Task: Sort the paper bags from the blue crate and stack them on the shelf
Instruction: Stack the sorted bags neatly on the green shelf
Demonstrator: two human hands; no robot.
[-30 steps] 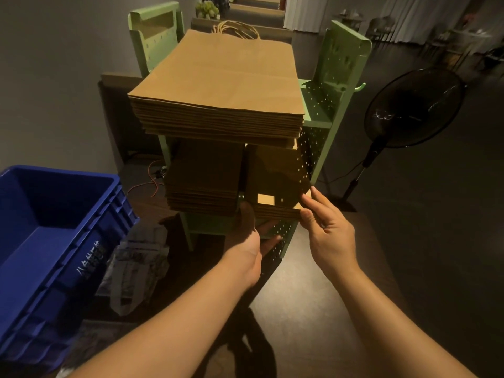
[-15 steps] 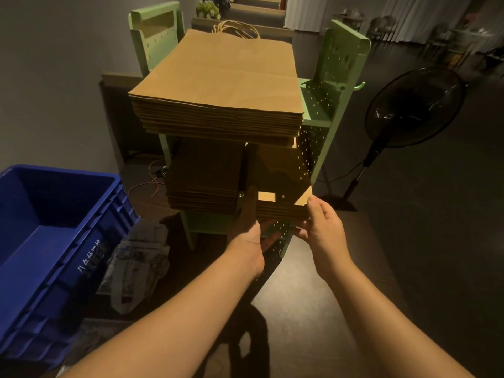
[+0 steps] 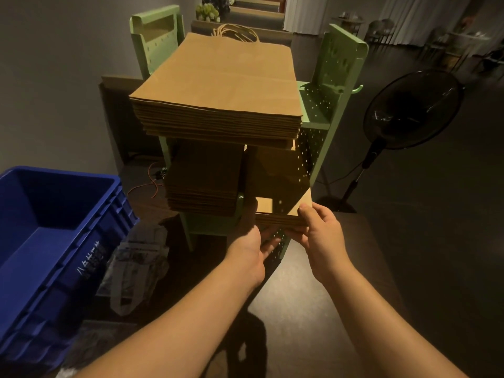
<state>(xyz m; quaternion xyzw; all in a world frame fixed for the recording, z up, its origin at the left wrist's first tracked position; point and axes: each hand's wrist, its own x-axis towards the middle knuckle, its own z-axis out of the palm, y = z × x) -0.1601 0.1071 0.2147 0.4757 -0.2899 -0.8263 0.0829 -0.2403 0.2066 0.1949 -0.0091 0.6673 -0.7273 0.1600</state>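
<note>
Bags (image 3: 283,205) are lying stacked on the shelf's (image 3: 335,77) lower tier, both hands gripping their near edge: right hand (image 3: 324,236) pinching the corner, left hand (image 3: 249,248) seemingly clamped underneath, thumb up. Bigger stack (image 3: 218,85) is overhanging above. Crate (image 3: 54,241) is standing left, fan (image 3: 411,110) right.

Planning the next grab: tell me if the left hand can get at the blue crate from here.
Probably yes: the left hand is at the lower stack, and nothing visible stands between it and the blue crate.
</note>
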